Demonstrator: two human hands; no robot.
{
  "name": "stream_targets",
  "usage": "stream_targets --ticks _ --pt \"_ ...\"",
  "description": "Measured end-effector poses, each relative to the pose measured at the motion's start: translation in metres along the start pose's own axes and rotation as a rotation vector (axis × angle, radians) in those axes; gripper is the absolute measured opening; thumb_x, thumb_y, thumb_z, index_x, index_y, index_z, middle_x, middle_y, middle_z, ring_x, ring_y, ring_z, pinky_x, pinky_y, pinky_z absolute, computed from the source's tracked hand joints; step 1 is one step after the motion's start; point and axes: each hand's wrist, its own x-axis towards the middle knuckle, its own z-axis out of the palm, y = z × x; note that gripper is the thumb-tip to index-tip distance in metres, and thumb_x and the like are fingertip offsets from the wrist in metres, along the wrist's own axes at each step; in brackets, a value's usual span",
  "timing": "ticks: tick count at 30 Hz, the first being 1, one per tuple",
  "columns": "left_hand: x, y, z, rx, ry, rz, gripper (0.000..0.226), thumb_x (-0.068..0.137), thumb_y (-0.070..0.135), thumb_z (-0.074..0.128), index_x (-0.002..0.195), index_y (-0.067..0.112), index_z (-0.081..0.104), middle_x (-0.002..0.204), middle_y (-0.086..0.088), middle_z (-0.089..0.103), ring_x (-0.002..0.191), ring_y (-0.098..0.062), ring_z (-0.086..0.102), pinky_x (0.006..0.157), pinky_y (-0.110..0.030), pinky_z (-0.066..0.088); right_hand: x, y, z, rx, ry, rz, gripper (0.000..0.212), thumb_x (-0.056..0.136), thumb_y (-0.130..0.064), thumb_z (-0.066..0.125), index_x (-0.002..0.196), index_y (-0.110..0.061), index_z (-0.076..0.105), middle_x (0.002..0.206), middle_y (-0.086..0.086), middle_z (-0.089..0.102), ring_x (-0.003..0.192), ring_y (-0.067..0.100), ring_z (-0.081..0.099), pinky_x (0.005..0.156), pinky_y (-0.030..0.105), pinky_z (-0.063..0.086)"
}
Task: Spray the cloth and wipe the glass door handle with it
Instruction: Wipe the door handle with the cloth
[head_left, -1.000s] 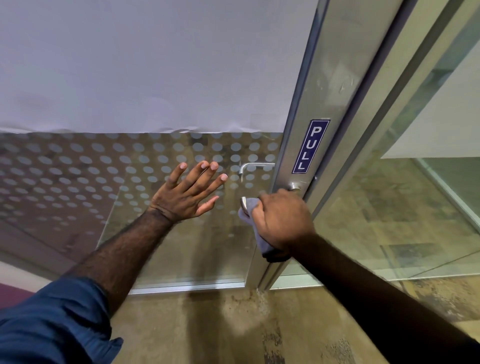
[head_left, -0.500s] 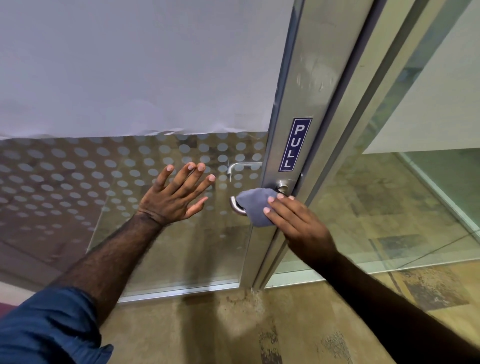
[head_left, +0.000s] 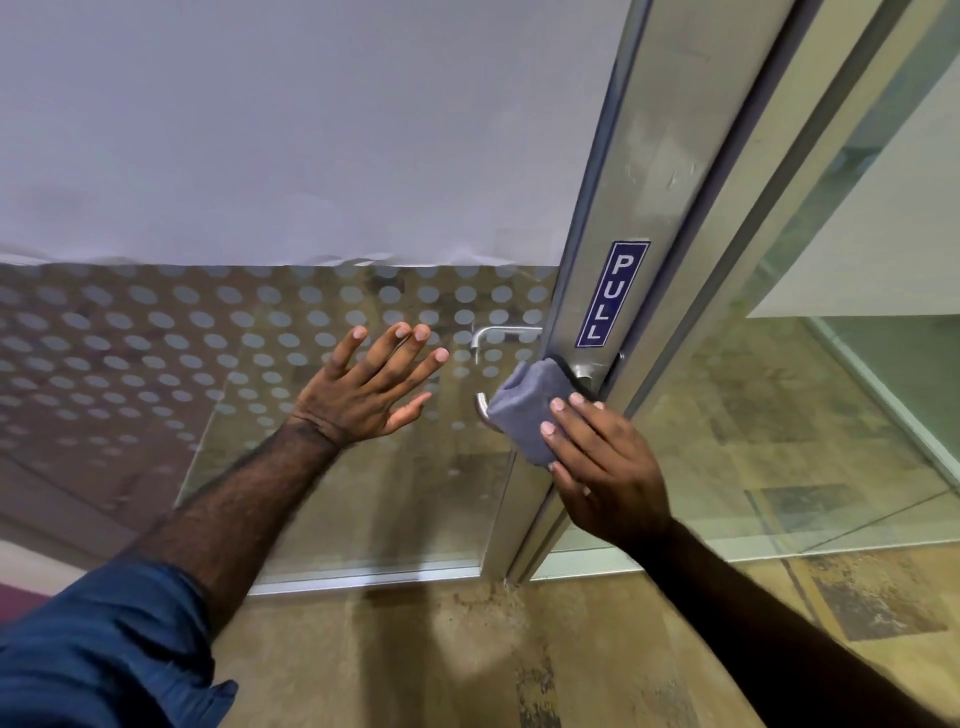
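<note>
At the lower left of the frame a blue sleeve (head_left: 104, 649) covers the person's upper arm. The bare forearm reaches up toward the middle of the frame. The left hand (head_left: 363, 389) is spread flat on the glass door (head_left: 156, 338), with its fingers straight and apart. It holds nothing. The glass has rows of pale dots (head_left: 218, 322) on it, and above them a big white sheet (head_left: 260, 130) fills the top of the frame.

Just right of the left hand is the metal handle (head_left: 482, 406). Only its curved end peeks out. A grey cloth (head_left: 524, 410) is draped over the rest of the handle, near the middle of the frame. The right hand (head_left: 602, 462) presses on the cloth with straight fingers (head_left: 563, 410). They are not curled round it. Whether the thumb is under the cloth cannot be seen.

A second handle (head_left: 498, 332) shows through the glass, a little higher up. On the grey door frame (head_left: 623, 208) is a blue sign (head_left: 612, 293) that says PULL. At the right is more glass (head_left: 779, 415), and brown floor (head_left: 467, 665) lies along the bottom.
</note>
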Motion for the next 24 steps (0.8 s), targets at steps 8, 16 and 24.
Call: stream_targets --ticks 8,16,24 --pt "0.0 -0.001 -0.002 -0.013 -0.015 0.01 0.081 0.102 0.063 0.048 0.169 0.017 0.037 0.179 -0.018 0.022 0.167 -0.036 0.017 0.134 -0.058 0.008 0.059 -0.079 0.039 -0.013 0.055 0.064 0.05 0.103 -0.011 0.062 0.153 -0.006 0.062 0.164 0.014 0.057 0.151 0.035 0.055 0.121 0.051 0.045" --pt "0.003 0.0 -0.001 -0.009 0.017 -0.014 0.08 0.1 0.065 0.058 0.166 0.022 0.044 0.178 -0.014 0.028 0.166 -0.032 0.022 0.134 -0.055 0.012 0.005 0.011 0.014 -0.132 -0.013 -0.265 0.055 0.115 -0.008 0.053 0.169 -0.014 0.041 0.175 0.008 0.042 0.161 0.027 0.044 0.13 0.047 0.038" --pt "0.001 0.002 -0.001 -0.007 0.019 -0.014 0.081 0.099 0.066 0.058 0.166 0.023 0.044 0.177 -0.014 0.029 0.166 -0.032 0.021 0.133 -0.055 0.013 0.004 0.044 -0.012 -0.037 -0.049 -0.095 0.067 0.089 0.002 0.071 0.155 -0.004 0.059 0.159 0.016 0.061 0.151 0.037 0.055 0.121 0.054 0.046"
